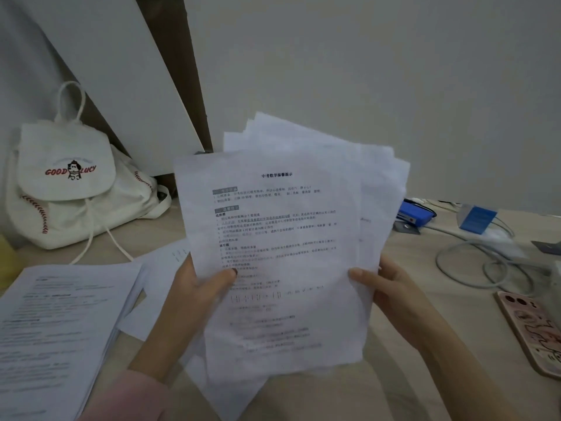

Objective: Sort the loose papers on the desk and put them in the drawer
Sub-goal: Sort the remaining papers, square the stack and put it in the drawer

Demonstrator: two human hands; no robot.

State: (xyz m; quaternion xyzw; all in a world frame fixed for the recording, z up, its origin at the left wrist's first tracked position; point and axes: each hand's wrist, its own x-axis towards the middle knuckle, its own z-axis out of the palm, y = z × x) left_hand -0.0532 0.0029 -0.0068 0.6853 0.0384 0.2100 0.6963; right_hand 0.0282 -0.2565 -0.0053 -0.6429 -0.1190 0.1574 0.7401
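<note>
A fanned bundle of printed white papers (282, 226) is held up above the desk in the middle of the view. My left hand (194, 296) grips its left edge, thumb on the front sheet. On the right edge my right hand (385, 287) pinches the bundle, thumb in front and fingers behind. A thick stack of printed sheets (57, 323) lies flat on the desk at the lower left. One loose sheet (164, 262) lies between that stack and my left hand. No drawer is in view.
A white canvas backpack (69, 189) stands at the back left against a white panel. To the right lie a blue stapler (414, 215), a blue-and-white box (476, 218), grey cables (485, 268) and a pink-cased phone (531, 326) on the light wooden desk (403, 344).
</note>
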